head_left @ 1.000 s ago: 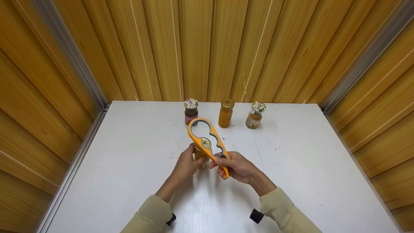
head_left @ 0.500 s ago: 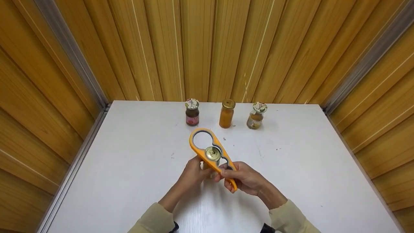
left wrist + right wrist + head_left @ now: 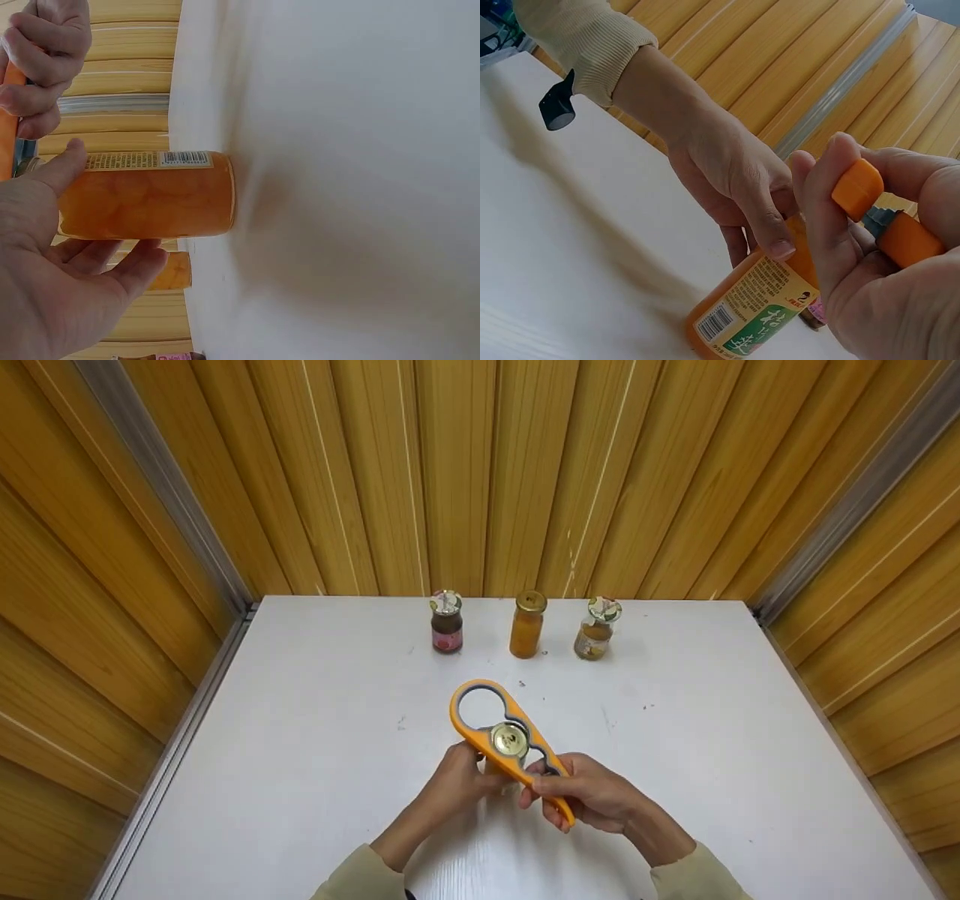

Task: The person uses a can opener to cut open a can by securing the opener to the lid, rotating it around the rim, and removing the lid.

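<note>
My left hand [image 3: 456, 780] grips a glass jar [image 3: 150, 199] of orange fruit round its upper part, with the jar upright. A yellow and green label [image 3: 757, 307] shows on its side in the right wrist view. Around its gold lid [image 3: 510, 739] sits the middle opening of an orange jar opener [image 3: 466, 712] with grey ridged lining. My right hand [image 3: 592, 791] holds the opener by its handle end, fingers curled round it. The opener's largest ring, at the far end, has nothing in it. From above, the opener hides most of the jar's body.
Along the table's [image 3: 315, 697] back stand a dark jar [image 3: 447, 630] with a pink label, a gold-lidded jar [image 3: 526, 626] of orange fruit, and a smaller jar [image 3: 593, 637] with a patterned lid. Wood-patterned walls [image 3: 450, 472] enclose the back and sides.
The opener has come down from above the jar, and its middle opening now surrounds the lid. Both hands, jar and opener have moved nearer to me and slightly right.
</note>
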